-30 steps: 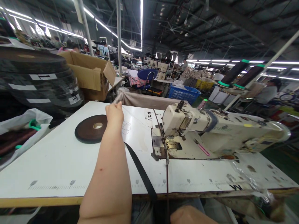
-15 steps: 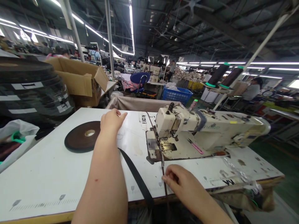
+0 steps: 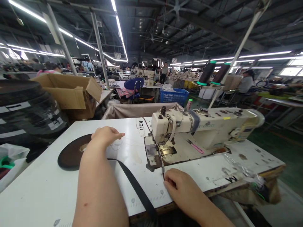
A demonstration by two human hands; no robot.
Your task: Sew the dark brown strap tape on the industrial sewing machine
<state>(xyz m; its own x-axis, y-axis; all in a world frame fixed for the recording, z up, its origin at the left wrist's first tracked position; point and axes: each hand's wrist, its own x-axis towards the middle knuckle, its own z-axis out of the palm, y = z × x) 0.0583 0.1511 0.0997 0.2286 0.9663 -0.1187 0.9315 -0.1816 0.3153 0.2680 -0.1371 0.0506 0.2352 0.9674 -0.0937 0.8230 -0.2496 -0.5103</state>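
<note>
My left hand (image 3: 105,136) rests on the white table (image 3: 40,176) beside a flat dark brown tape roll (image 3: 69,154), its fingers stretched toward a thin loop of thread (image 3: 116,145). A black strap (image 3: 136,186) runs from under my left forearm to the table's front edge. My right hand (image 3: 180,186) lies near the front edge, fingers curled and pinching a narrow dark strip (image 3: 163,167) that leads up to the needle plate of the cream sewing machine (image 3: 201,126).
A stack of large black tape rolls (image 3: 26,113) and an open cardboard box (image 3: 68,94) stand at the left. A white bag (image 3: 10,157) lies at the left edge. Thread cones (image 3: 214,74) rise behind the machine. Other people work at distant tables.
My left hand drew back from the far table edge and flattened beside the roll. My right hand came up from below the table to the strip in front of the machine.
</note>
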